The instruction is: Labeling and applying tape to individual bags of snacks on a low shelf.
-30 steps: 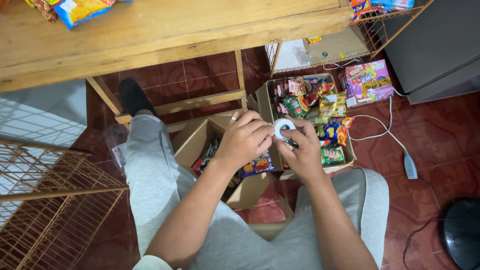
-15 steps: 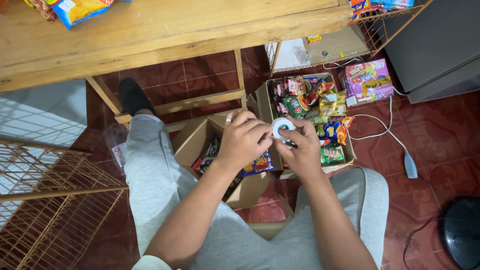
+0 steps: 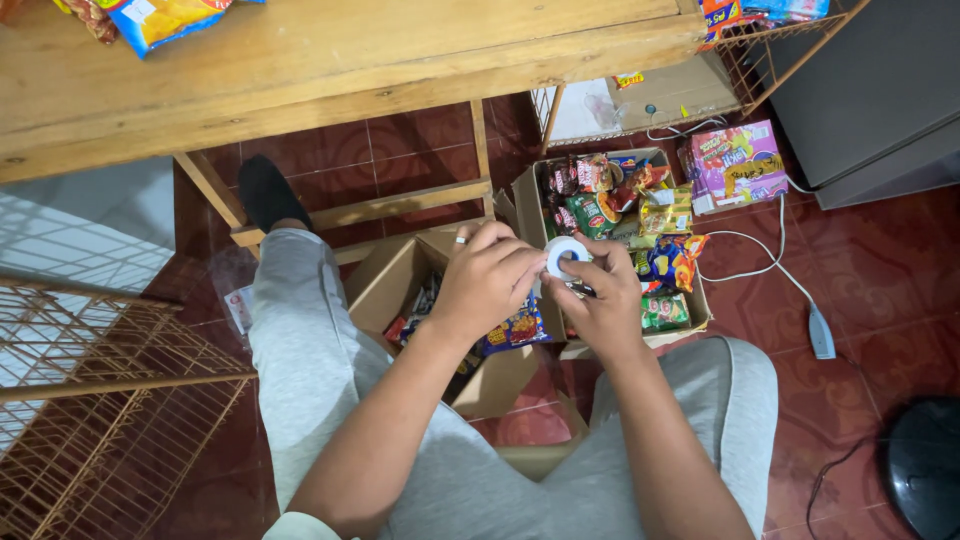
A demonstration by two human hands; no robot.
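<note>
Head view, seated over two snack-filled cardboard boxes (image 3: 690, 318): my right hand (image 3: 600, 305) pinches a white tape roll (image 3: 566, 256) above them, steadying it while my left hand (image 3: 487, 282) curls closed at its edge, apparently picking for the end.

Seated person's left hand (image 3: 487, 285) and right hand (image 3: 598, 300) are gripping a tape roll (image 3: 566, 256); snack-filled box (image 3: 690, 318) lying at two o'clock.

My left hand (image 3: 485, 285) and right hand (image 3: 598, 300) meet on a small white tape roll (image 3: 566, 256) above two open cardboard boxes of snack packets (image 3: 620, 225); the wooden surface (image 3: 330, 60) lies at twelve o'clock, a wire rack (image 3: 110, 410) at eight.
</note>
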